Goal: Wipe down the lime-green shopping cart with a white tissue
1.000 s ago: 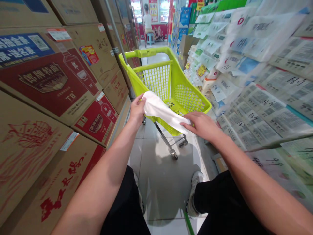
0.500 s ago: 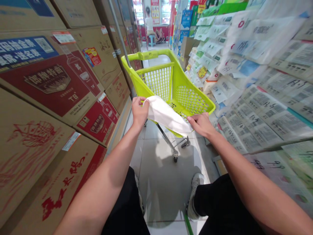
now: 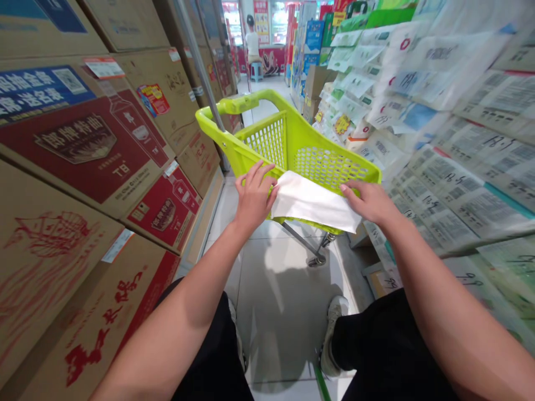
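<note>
A white cloth [image 3: 315,203] lies draped over the near side of a lime-green shopping cart [image 3: 246,161], stretched between my two hands. At the cloth's left corner is my left hand [image 3: 254,195], thumb against the fabric and the other fingers stretched along the cart's rim. My right hand [image 3: 368,200] grips the opposite end, its thumb on top and its fingers partly hidden. Part of the cart's side wall is covered by the cloth. Through its mesh walls the basket shows perforated plastic.
Stacked cardboard boxes [image 3: 83,133] line the left side. Piles of packaged paper goods [image 3: 451,172] rise on the right. A metal pole [image 3: 200,67] stands by the cart's handle. A person [image 3: 252,42] is near a blue stool [image 3: 256,71] down the aisle. My shoes rest on tiled floor [image 3: 276,312].
Both hands have shifted right with the cloth, which now lies flatter against the cart's side. My left fingers have stretched out. The cart has turned slightly, its near end further right.
</note>
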Demonstrator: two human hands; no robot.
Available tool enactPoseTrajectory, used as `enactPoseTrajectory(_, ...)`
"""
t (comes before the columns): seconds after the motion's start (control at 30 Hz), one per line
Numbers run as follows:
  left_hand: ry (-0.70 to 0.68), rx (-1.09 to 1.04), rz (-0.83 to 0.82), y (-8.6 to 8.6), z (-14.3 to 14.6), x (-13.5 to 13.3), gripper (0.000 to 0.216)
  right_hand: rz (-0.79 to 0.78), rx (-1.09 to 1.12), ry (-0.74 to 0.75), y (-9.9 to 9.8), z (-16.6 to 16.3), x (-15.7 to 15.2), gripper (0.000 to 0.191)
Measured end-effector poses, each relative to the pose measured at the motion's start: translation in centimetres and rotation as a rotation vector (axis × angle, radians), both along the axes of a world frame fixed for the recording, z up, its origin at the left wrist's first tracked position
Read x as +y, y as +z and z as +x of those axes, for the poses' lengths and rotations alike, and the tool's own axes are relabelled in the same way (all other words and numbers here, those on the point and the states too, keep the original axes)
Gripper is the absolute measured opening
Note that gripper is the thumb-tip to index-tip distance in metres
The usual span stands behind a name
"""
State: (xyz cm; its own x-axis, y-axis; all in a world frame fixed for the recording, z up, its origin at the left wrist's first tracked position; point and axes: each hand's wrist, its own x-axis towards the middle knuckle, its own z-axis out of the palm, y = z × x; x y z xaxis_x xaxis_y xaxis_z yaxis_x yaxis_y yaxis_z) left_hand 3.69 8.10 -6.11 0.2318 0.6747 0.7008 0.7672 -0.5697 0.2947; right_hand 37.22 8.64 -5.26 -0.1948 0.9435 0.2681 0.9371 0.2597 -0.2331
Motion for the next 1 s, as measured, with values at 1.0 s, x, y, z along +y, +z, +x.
enactPoseTrajectory(1.0,0.099,0.136,0.126,0.8,1.1,1.6,0.026,0.110,-0.181,-0.197,0.1,-7.4,-0.2,0.073)
